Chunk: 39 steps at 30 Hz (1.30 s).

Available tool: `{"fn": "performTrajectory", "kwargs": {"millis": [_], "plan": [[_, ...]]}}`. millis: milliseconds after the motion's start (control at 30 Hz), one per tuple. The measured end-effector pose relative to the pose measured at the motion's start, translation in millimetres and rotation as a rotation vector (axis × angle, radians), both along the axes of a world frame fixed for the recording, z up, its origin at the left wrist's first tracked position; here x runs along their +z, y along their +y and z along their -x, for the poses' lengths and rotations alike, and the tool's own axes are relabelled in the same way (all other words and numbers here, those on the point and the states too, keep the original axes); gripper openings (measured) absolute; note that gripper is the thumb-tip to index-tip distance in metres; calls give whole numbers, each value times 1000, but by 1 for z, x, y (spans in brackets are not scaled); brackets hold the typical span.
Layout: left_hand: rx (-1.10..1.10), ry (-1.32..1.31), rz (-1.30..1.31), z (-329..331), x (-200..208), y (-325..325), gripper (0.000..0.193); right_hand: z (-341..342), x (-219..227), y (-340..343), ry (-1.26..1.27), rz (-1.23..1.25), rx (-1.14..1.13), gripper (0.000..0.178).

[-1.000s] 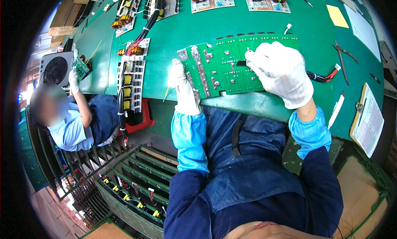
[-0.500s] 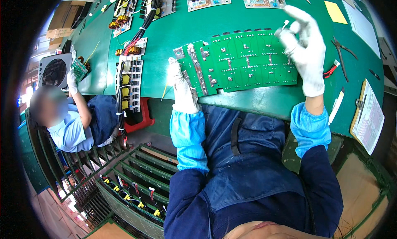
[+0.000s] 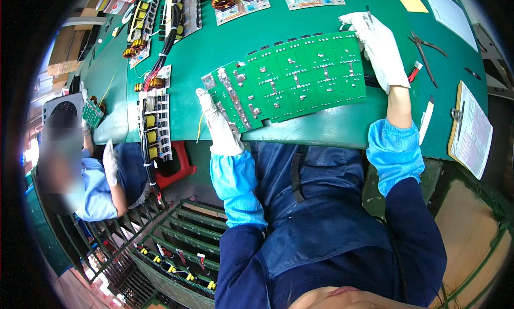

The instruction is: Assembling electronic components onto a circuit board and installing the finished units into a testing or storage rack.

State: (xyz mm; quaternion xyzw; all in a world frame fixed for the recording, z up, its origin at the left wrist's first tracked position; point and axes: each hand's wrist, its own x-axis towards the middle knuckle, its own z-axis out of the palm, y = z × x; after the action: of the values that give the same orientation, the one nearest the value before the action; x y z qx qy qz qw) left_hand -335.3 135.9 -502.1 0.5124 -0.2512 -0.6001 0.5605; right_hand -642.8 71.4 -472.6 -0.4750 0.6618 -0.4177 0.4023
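A large green circuit board (image 3: 300, 95), solder side up, lies tilted in front of me, its right end farther away than its left. My left hand (image 3: 220, 124), in a white glove, is closed on the board's left end, with the thumb along the edge. At the far right corner is my right hand (image 3: 379, 49), also gloved, its fingers bent in toward the board's edge. A small dark piece (image 3: 368, 10) sticks up past those fingers; what they hold is hidden. A black cable (image 3: 369, 81) shows beneath the right hand, near a red-and-white connector (image 3: 416, 69).
Pliers (image 3: 425, 55), a white-handled tool (image 3: 426, 119) and a clipboard (image 3: 471, 130) lie to the right. Boards with copper coils (image 3: 241, 6) stand at the back. A black cable bundle (image 3: 170, 39) crosses boards at left. A co-worker (image 3: 99, 186) sits at far left; a slotted rack (image 3: 187, 245) stands below.
My right hand has come down from above the board to its far right corner, with fingers drawn in. The board is tilted more. The co-worker's one hand has dropped from the small board.
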Motion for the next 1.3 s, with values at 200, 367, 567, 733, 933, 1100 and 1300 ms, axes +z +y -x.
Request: {"fn": "performTrajectory", "kwargs": {"millis": [200, 367, 567, 733, 933, 1100, 1300], "plan": [[20, -59, -18, 6, 8, 3, 75, 4, -14, -1, 90, 167, 123, 35], [3, -51, -37, 4, -4, 1, 77, 12, -15, 3, 91, 164, 145, 35], [11, -86, -22, -4, 4, 5, 79, 5, -10, 0, 239, 236, 217, 35], [39, -8, 32, 4, 0, 1, 78, 7, -21, -3, 160, 240, 153, 38], [35, 148, 132, -8, -16, -2, 59, 3, -11, 1, 172, 192, 144, 36], [94, 76, 57, -9, -20, -3, 72, 6, -11, -1, 162, 124, 115, 37], [34, 300, -6, 1, 14, -1, 73, 4, -16, -3, 209, 153, 120, 39]]}}
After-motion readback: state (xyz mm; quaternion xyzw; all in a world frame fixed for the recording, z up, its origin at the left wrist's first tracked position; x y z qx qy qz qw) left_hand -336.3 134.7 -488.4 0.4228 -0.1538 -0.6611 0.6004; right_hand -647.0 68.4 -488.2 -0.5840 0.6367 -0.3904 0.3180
